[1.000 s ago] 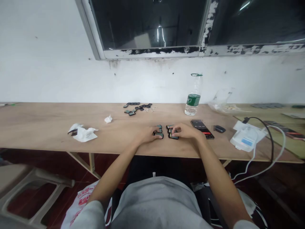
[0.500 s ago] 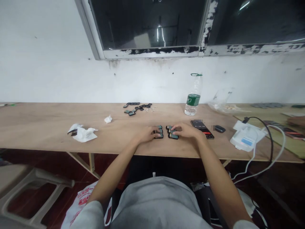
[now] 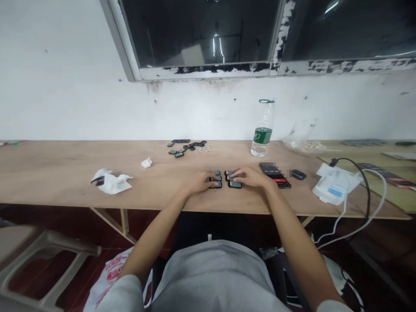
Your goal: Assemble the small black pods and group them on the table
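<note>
Two short columns of small, flat, black-edged pieces with grey-green faces lie on the table in front of me. My left hand (image 3: pixel 200 182) is at the left column (image 3: pixel 216 184), its curved fingers and thumb gripping the pieces from the side. Across a narrow gap, my right hand (image 3: pixel 248 177) does likewise at the right column (image 3: pixel 235 184), with thumb and fingertips on the pieces. Several similar loose pieces (image 3: pixel 178 154) lie farther back, beside small white bits (image 3: pixel 203 149). The undersides of the pieces and some fingertips are hidden.
Right of my hands lie a phone (image 3: pixel 276 177) and a small black case (image 3: pixel 298 174). A water bottle (image 3: pixel 261 141) stands behind them. A white device (image 3: pixel 331 187) with cables is farther right. Crumpled tissues (image 3: pixel 115 183) lie left on the wooden table (image 3: pixel 58 173).
Both hands stay at the two columns with hardly any movement. Another person's hand at the far right edge has gone out of view. The view has shifted very slightly.
</note>
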Motion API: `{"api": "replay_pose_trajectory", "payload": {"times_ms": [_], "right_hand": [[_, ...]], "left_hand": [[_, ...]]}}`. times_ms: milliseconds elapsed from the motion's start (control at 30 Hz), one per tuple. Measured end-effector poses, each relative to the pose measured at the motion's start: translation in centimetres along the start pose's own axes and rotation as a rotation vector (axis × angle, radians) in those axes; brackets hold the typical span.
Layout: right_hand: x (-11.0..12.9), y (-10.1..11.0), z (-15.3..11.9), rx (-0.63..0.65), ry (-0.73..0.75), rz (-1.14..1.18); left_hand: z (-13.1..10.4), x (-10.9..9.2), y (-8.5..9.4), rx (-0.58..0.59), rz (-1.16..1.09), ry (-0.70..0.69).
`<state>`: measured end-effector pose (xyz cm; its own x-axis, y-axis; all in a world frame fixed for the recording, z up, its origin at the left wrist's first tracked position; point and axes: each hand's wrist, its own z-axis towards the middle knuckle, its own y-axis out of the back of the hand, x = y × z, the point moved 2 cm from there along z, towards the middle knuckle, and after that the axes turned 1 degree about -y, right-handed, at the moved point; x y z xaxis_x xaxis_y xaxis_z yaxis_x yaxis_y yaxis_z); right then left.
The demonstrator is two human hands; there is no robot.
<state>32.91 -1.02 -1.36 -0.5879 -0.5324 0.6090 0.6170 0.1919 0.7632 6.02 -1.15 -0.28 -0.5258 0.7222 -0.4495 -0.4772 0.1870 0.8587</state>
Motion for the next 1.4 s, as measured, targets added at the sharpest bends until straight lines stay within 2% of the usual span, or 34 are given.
{"api": "replay_pose_trajectory", "payload": {"times_ms": [300,900,1033,1100,1267,1400], "right_hand": [[-0.1,0.1,-0.1,-0.032,-0.004,0.015],[0.5,-0.2,0.0,-0.006,-0.043,0.062],[1.2,0.0,0.0,-0.059,-0.034,0.044],[1.5,0.5,-0.1,-0.125,-0.047,0.01],[0.6,1.4,-0.6,-0.229,-0.23,-0.178],[-1.0,1.3,-0.8,-0.223,-0.349,-0.248]], "left_hand": [[0.0,-0.3,0.1,-0.012,-0.022,0.002],[0.0,-0.1,0.0,-0.009,-0.007,-0.006],[0.1,-0.2,0.0,-0.039,-0.003,-0.025],[0.2,-0.2,0.2,-0.096,0.009,-0.025],[0.0,0.4,1.5,-0.287,0.109,0.118],[-0.6,1.8,2.3,-0.22,0.175,0.282]]}}
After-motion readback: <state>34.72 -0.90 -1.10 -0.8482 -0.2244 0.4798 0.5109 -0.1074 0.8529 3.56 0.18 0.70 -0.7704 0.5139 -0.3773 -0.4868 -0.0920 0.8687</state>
